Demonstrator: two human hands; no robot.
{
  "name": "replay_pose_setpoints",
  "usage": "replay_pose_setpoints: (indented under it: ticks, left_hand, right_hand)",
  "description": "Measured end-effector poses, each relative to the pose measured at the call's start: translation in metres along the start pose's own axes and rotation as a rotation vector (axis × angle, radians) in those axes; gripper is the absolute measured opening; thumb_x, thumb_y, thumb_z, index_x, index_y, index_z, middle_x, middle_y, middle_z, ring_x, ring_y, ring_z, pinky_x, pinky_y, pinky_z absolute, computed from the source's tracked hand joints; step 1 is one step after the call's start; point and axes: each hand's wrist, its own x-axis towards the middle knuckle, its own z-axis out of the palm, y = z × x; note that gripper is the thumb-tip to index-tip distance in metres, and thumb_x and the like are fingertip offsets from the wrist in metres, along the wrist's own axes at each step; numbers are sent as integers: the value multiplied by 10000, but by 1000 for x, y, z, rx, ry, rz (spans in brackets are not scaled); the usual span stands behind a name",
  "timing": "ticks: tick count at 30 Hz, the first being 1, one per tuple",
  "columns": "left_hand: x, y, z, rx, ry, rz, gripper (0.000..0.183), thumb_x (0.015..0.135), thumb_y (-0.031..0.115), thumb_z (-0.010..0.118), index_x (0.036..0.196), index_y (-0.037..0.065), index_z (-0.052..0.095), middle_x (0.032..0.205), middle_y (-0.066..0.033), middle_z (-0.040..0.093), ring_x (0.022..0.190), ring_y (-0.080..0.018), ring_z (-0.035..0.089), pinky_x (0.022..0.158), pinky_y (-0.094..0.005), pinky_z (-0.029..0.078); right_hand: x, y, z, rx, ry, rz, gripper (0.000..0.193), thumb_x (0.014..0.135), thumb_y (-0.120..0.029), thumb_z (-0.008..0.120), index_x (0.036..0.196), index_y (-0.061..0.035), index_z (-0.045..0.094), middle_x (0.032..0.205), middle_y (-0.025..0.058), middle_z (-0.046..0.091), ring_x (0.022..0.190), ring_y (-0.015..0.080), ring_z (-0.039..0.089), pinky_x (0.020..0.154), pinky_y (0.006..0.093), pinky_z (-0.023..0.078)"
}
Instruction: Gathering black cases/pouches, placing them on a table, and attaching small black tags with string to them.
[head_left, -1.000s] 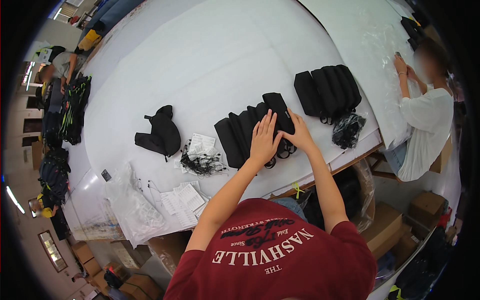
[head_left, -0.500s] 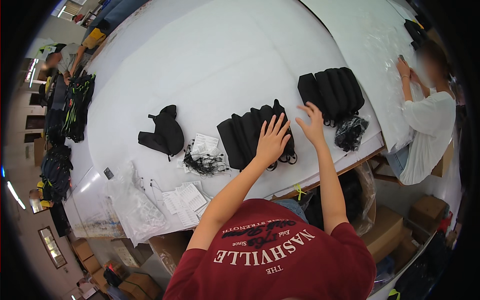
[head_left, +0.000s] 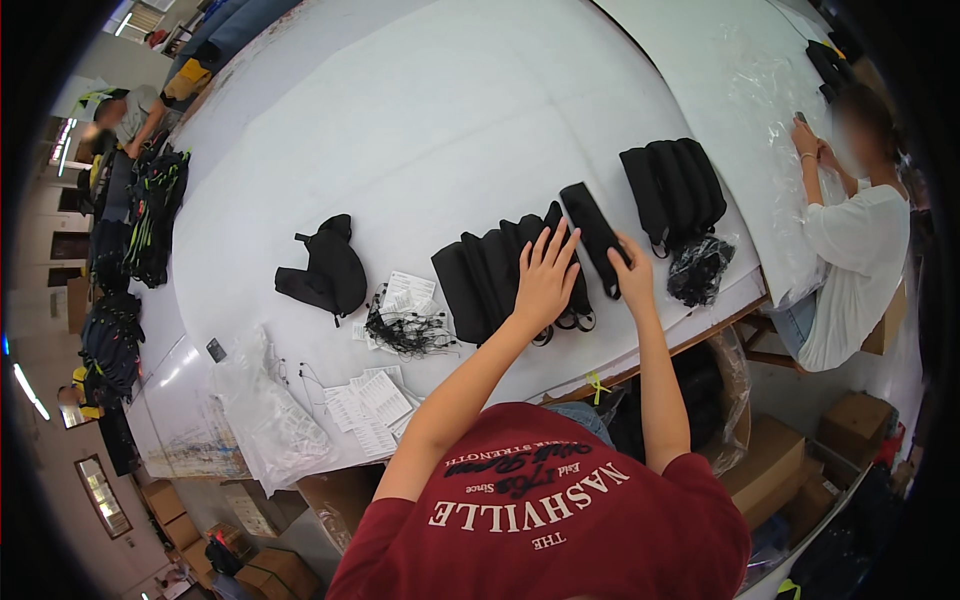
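Head view: nearest you, your maroon shirt, with paper slips ahead on the left. Your left hand lies flat, fingers spread, grasping nothing, on the row of pouches. Your right hand grips a black pouch by its near end, slanting between that row and a second pouch group. Beyond sits a co-worker.

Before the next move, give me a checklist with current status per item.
1. Right hand on single black pouch: ok, gripping its near end.
2. Left hand on row of black pouches: ok, fingers spread.
3. Single black pouch apart from right-side pouch group: ok, tabletop shows between.
4. Black strings untangled: not ok, heaped together.
5. Single black pouch's underside: cannot tell, hidden.
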Motion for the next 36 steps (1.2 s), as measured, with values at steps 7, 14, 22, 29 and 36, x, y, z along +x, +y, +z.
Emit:
replay_pose_setpoints:
  ticks: [7, 14, 22, 29, 36]
  left_hand:
    - [10, -2, 15, 93, -50, 139, 494, 916, 327, 489, 1373, 159, 405, 1463, -40, 321, 1337, -260, 292, 1088, -453, 198]
    - [6, 0, 20, 167, -47, 125, 519, 904, 350, 508, 1373, 154, 402, 1457, -49, 327, 1340, -268, 283, 1089, -454, 201]
    - [-2, 1, 23, 195, -57, 72, 597, 894, 353, 515, 1400, 86, 340, 1469, -123, 283, 1352, -291, 250, 1107, -453, 169]
    - [3, 7, 25, 63, -64, 6, 710, 883, 365, 530, 1425, 11, 241, 1473, -201, 225, 1356, -336, 226, 1112, -454, 146]
    - [12, 14, 14, 86, -42, 68, 619, 901, 343, 509, 1430, 110, 286, 1484, -125, 246, 1351, -306, 246, 1101, -451, 170]
  right_hand:
    - [-21, -11, -2, -126, -154, 113, 374, 861, -123, 592, 1223, -42, 541, 1094, 137, 611, 926, 159, 597, 777, 264, 466]
    - [42, -25, 12, -1284, 403, -297, 467, 746, -127, 647, 1203, -145, 556, 1018, 84, 575, 1055, 268, 511, 919, 351, 397]
    - [73, -41, -31, 14, 231, -47, 488, 785, -107, 490, 1272, -141, 518, 963, 98, 640, 786, 161, 629, 656, 261, 500]
    - [27, 32, -24, -172, -177, 392, 399, 891, -152, 465, 1269, -29, 503, 955, 121, 638, 745, 150, 594, 681, 280, 481]
    - [22, 31, -14, -333, -237, 240, 380, 793, -99, 524, 1166, -76, 595, 906, 131, 648, 838, 278, 611, 797, 345, 472]
